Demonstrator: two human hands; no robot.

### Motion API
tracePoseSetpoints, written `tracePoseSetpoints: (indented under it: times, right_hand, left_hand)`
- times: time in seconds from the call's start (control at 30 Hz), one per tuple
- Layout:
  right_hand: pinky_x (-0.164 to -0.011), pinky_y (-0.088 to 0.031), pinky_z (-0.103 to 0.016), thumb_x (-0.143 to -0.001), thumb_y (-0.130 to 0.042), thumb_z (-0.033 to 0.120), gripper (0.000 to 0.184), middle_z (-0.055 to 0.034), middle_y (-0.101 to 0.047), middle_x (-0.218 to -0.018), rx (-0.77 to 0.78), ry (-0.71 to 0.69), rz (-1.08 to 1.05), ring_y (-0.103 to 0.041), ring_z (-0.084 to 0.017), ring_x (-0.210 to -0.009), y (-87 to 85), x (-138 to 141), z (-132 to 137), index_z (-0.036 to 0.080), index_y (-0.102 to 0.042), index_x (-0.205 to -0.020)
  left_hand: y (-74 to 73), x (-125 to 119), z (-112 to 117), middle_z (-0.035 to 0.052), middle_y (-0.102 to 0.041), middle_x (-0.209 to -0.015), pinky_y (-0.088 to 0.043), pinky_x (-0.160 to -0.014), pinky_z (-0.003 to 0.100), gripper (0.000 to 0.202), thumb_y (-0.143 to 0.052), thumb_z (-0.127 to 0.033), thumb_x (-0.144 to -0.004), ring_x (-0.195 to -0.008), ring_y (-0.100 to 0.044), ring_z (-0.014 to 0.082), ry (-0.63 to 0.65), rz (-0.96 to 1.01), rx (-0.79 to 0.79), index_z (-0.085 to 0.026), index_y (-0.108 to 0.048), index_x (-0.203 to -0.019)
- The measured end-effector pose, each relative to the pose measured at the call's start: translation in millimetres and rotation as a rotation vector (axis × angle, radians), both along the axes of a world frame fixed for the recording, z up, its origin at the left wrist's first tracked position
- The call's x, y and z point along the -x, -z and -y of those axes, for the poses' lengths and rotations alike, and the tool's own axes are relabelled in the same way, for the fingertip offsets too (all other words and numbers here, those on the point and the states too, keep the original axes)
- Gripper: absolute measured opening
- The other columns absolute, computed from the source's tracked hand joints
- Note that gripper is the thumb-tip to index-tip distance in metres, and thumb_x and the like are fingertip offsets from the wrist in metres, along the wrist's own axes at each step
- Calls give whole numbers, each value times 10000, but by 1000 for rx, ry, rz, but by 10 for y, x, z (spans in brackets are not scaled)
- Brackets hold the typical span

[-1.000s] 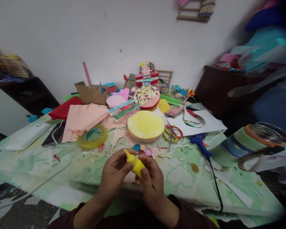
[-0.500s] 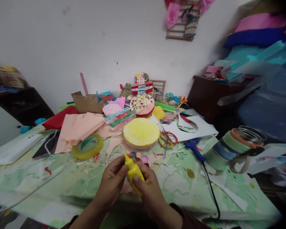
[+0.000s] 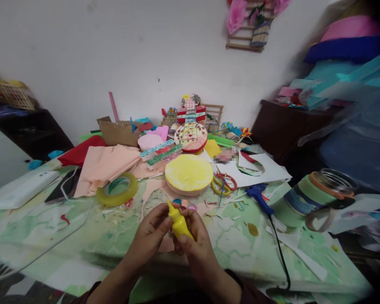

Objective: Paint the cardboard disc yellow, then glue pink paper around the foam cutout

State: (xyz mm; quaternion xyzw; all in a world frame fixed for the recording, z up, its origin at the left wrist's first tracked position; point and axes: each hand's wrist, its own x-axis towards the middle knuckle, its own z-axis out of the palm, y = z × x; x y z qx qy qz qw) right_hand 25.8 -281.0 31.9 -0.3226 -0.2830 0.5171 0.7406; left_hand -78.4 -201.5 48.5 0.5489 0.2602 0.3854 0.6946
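A small yellow squeeze bottle point(image 3: 179, 223) with a pointed nozzle is held in front of me above the table's near edge. My right hand point(image 3: 194, 242) is wrapped round its body. My left hand point(image 3: 152, 234) pinches it near the nozzle end. Just beyond the hands lies a small paint palette point(image 3: 185, 204) with coloured wells, and past that a round yellow-painted disc point(image 3: 189, 173).
On the green table point(image 3: 82, 236) lie a roll of tape point(image 3: 118, 189), peach paper point(image 3: 106, 164), scissors point(image 3: 224, 183), a blue glue gun point(image 3: 258, 195) with a black cord, white paper sheets point(image 3: 266, 169) and a decorated guitar-shaped craft point(image 3: 190, 131). A striped jar point(image 3: 316, 196) lies on the right.
The view has shifted slightly. Both hands stay on the yellow bottle, which has tilted a little; nothing was let go.
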Motion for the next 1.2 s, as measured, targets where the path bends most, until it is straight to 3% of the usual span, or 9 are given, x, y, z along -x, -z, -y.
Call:
tracePoseSetpoints:
  times: [0.1, 0.23, 0.33, 0.5, 0.6, 0.87, 1.0, 1.1, 1.2]
  right_hand:
    - [-440, -328, -159, -669, -830, 446, 441, 31, -598, -773, 34, 23, 16, -463, -50, -520, 11, -36, -28, 205, -569, -930]
    - [-395, -328, -173, -805, -598, 669, 545, 8, -558, -577, 107, -18, 12, -463, -49, -401, -18, -38, -79, 126, -608, -749]
    - [-349, -307, -158, -786, -583, 709, 589, 2, -572, -584, 144, -70, -70, -472, -54, -391, -54, -42, -93, 122, -620, -805]
    - [-326, -317, -121, -632, -838, 503, 497, 33, -612, -652, 105, -46, -93, -489, -48, -424, -73, -86, -91, 182, -560, -889]
    - [-322, -334, -124, -695, -789, 533, 453, 18, -605, -577, 129, -58, -55, -490, -46, -378, -43, -106, -99, 151, -566, -791]
    - [-298, -260, -144, -736, -662, 675, 538, 21, -572, -483, 220, -446, -310, -412, -46, -295, -73, -105, -80, 145, -610, -815]
    - [-347, -324, -155, -772, -629, 652, 520, -14, -636, -709, 152, -209, -65, -549, -94, -482, -108, -65, -51, 178, -613, -986]
    - [-579, -516, -251, -693, -779, 453, 472, -29, -660, -885, 149, 114, 398, -634, -161, -736, -44, -84, -31, 223, -601, -1065]
    - [-842, -517, -394, -695, -764, 349, 372, -81, -698, -982, 172, 410, 806, -642, -230, -911, 24, -139, -15, 213, -652, -1023]
  left_hand:
    - [42, 13, -31, 64, -688, -1015, -540, -805, 259, 335, -748, -392, -797, -909, -643, 186, 2, 6, -24, -205, -704, -1071]
    - [62, -4, -43, 42, -658, -1006, -549, -553, 254, 300, -695, -387, -841, -625, -597, 120, 118, 57, 17, -237, -660, -1098]
    - [52, -34, -39, 36, -646, -988, -527, -482, 240, 305, -689, -395, -843, -546, -571, 96, 143, 49, 51, -237, -643, -1100]
    - [45, -66, -69, 51, -678, -976, -558, -707, 246, 340, -764, -402, -779, -741, -635, 135, 45, 66, 34, -201, -696, -1044]
    - [58, -59, -86, 53, -694, -949, -542, -664, 234, 328, -771, -395, -774, -732, -622, 137, 53, 94, 44, -204, -710, -1034]
    - [74, 8, -98, 62, -696, -939, -534, -666, 215, 288, -777, -356, -775, -830, -667, 171, 205, 173, -17, -195, -722, -1007]
    - [121, -20, -81, 28, -667, -826, -477, -474, 197, 340, -707, -410, -830, -532, -594, 102, 152, 133, 66, -197, -665, -1092]
    - [144, -49, -72, 40, -684, -922, -530, -653, 205, 297, -732, -366, -818, -742, -654, 133, -17, 148, 8, -197, -679, -1056]
    - [128, -46, -60, 37, -694, -962, -511, -821, 219, 248, -741, -321, -819, -907, -647, 150, -63, 153, -66, -211, -702, -1038]
